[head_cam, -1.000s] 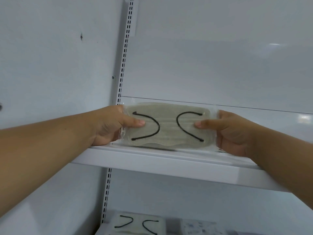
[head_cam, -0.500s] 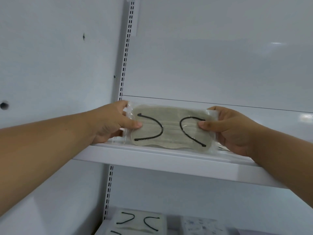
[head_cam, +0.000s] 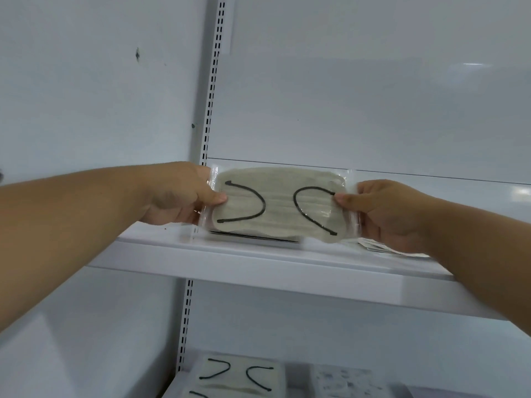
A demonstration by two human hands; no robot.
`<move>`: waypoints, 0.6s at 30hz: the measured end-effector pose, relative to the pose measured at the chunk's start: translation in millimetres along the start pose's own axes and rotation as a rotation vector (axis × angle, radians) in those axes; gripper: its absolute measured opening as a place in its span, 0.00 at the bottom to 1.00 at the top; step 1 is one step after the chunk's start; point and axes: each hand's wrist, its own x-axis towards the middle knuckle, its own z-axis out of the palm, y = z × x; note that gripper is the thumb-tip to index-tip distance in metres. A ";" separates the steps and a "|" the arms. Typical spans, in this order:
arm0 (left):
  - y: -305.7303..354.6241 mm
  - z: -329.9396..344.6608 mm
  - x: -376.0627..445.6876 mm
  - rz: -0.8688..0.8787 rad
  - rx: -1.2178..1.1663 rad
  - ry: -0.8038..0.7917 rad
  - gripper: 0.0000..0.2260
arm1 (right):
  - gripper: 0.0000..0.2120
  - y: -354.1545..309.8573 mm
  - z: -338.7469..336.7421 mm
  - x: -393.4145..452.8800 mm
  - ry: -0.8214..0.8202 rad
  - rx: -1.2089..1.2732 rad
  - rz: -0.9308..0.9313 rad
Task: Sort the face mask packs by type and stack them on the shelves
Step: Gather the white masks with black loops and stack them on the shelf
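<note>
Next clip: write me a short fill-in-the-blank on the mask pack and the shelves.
1. The beige mask pack is held by ____ hands, the left hand and the right hand.
2. Its ear loops are ____ in colour.
3. The pack is held just above the ____ shelf.
4. More packs lie on the ____ shelf.

Missing words: two; black; upper; lower

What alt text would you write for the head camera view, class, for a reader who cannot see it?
Two hands, left hand and right hand, grip the ends of a clear-wrapped beige face mask pack just above a white shelf, over a dark-edged pack lying there. More mask packs lie on the shelf below.
</note>
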 end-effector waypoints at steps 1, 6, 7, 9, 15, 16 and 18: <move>2.3 -2.7 3.2 -0.019 -0.021 -0.003 0.13 | 0.06 -4.2 2.3 3.4 0.035 -0.011 -0.004; 18.9 -13.3 26.7 -0.058 0.026 0.125 0.04 | 0.09 -31.8 19.5 30.5 0.253 -0.122 -0.031; 21.4 -15.3 32.5 -0.056 0.056 0.164 0.05 | 0.10 -36.2 24.2 36.8 0.281 -0.146 -0.024; 24.3 -19.2 44.4 -0.037 0.111 0.231 0.06 | 0.10 -40.5 32.3 50.9 0.295 -0.206 0.003; 19.2 -30.6 85.9 -0.018 0.460 0.179 0.07 | 0.07 -36.9 47.2 95.4 0.261 -0.465 0.075; 17.8 -32.5 94.5 -0.020 0.520 0.162 0.06 | 0.07 -35.6 48.8 102.7 0.250 -0.503 0.092; 14.9 -35.3 114.6 -0.036 0.614 0.126 0.08 | 0.10 -32.7 51.5 118.5 0.222 -0.574 0.128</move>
